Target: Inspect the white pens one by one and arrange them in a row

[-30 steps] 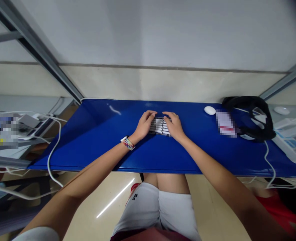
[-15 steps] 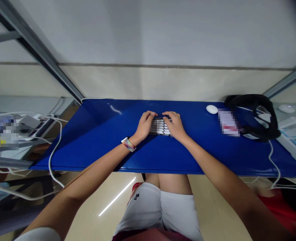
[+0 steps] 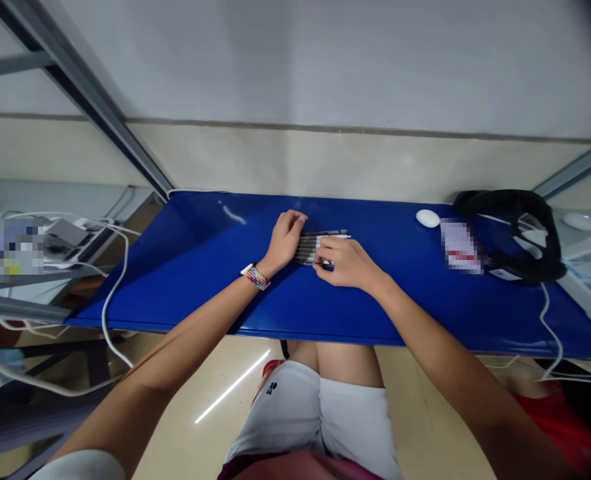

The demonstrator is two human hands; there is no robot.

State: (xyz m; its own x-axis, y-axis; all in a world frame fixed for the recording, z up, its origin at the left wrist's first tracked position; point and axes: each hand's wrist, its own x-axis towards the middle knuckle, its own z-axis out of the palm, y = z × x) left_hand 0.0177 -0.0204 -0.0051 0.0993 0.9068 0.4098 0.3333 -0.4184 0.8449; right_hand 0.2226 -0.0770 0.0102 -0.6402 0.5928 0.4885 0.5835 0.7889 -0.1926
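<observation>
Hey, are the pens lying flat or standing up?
Lying flat: the pens stretch side by side on the table, the right hand partly covering them.

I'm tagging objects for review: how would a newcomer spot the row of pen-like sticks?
Find the blue table by the wall. Midway along it, between the left hand and right hand, lies the row of sticks. Unlike the smooth white oval farther right, they're slim, dark and white, side by side.
</observation>
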